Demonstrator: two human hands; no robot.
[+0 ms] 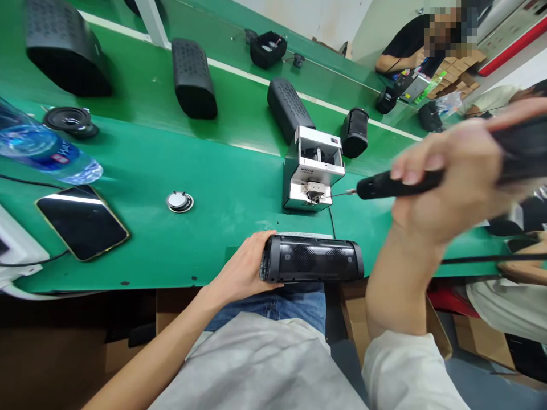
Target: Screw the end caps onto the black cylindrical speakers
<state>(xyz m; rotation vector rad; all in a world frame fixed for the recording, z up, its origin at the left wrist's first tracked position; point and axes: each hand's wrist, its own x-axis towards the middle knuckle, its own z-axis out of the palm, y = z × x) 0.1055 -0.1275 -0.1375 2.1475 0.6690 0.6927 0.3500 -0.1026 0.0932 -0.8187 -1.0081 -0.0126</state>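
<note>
A black speaker housing (316, 259) lies on its side at the table's front edge. Around its left end my left hand (245, 265) is closed, steadying it. My right hand (448, 171), a little blurred, is wrapped round a black electric screwdriver (401, 183) held level above the table. The driver's thin bit points left and its tip meets the front of a white and black screw feeder (314, 171). Whether a screw sits on the tip is too small to tell.
Black speaker shells (194, 80) stand along the back. To the left are a water bottle (43, 145), a phone (83, 221), a round speaker driver (70, 121) and a small silver disc-shaped part (179, 201). A cable (491, 259) runs at right. Other people (405, 48) sit beyond.
</note>
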